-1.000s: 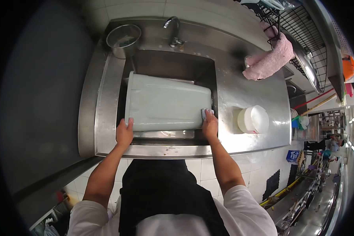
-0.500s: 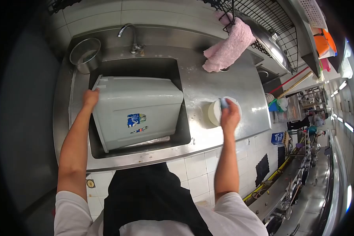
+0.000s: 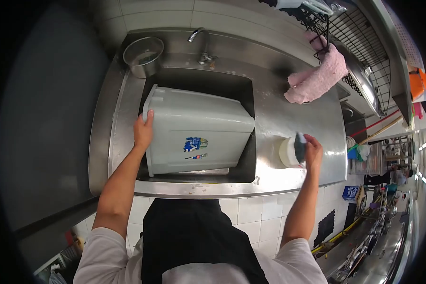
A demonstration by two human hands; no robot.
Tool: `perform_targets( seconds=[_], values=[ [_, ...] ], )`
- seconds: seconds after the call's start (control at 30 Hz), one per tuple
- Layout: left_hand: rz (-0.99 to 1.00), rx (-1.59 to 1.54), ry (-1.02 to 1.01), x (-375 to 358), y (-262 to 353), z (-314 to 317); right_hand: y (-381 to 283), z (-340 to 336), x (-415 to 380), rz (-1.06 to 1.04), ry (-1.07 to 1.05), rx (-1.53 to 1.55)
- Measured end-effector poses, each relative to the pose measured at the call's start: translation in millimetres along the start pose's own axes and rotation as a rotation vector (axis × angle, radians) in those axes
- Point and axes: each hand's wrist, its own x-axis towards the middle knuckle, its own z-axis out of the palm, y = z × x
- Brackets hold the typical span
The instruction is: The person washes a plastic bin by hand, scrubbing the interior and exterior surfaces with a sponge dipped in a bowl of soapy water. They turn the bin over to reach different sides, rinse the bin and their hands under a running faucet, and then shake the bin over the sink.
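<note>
A large grey plastic bin [image 3: 199, 111] lies on its side in the steel sink [image 3: 244, 177], a torn blue label on its upper wall. My left hand [image 3: 144, 130] is closed on the rim at the bin's left end. On the counter right of the sink stands a whitish tub [image 3: 286, 154]. Over its mouth, my right hand [image 3: 313, 150] pinches a scrubbing sponge [image 3: 300, 148] with a dark green face. The tub's inside is mostly hidden by sponge and hand.
A round steel pot [image 3: 143, 68] stands at the sink's back left corner, left of the faucet [image 3: 204, 52]. A pink towel [image 3: 319, 78] hangs from a black wire rack [image 3: 364, 52] at the back right. The steel counter [image 3: 270, 99] has wet patches.
The whole scene has shifted rightward in view as the camera turned. My right hand stays at the tub, its sponge now tilted with the dark face showing. My left hand still grips the rim.
</note>
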Motion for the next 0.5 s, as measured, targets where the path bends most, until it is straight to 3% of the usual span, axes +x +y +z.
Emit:
perform_targets(
  seconds=[0.03, 0.07, 0.1, 0.13, 0.2, 0.27, 0.33, 0.4, 0.47, 0.5],
  values=[
    [-0.001, -0.018, -0.027, 3, 6, -2, -17, 17, -8, -0.057, 0.040, -0.034],
    [0.003, -0.038, -0.056, 9, 11, -2, -30, 39, -13, 0.105, 0.006, 0.283],
    [0.004, -0.039, -0.058, 16, 5, 2, -28, 68, -15, 0.107, -0.023, 0.402],
    [0.017, -0.023, -0.016, 25, -7, 8, -26, 107, -20, -0.041, 0.011, 0.266],
    [0.041, -0.005, -0.002, 29, -13, 14, -48, 169, -45, -0.088, -0.122, -0.096],
    [-0.010, 0.087, -0.057, 26, -6, 8, -25, 215, -62, -0.259, -0.095, -0.127],
    [0.027, 0.022, -0.058, 25, -14, 10, -20, 223, -77, -0.246, -0.181, -0.192],
    [0.067, -0.047, -0.057, 18, -9, 9, -13, 228, -85, -0.290, -0.169, -0.068],
    [-0.054, 0.024, -0.060, 18, 4, 6, -7, 235, -82, -0.342, -0.163, -0.085],
    [-0.054, 0.028, -0.043, 22, 0, 4, -13, 238, -83, -0.252, -0.127, -0.130]
  ],
)
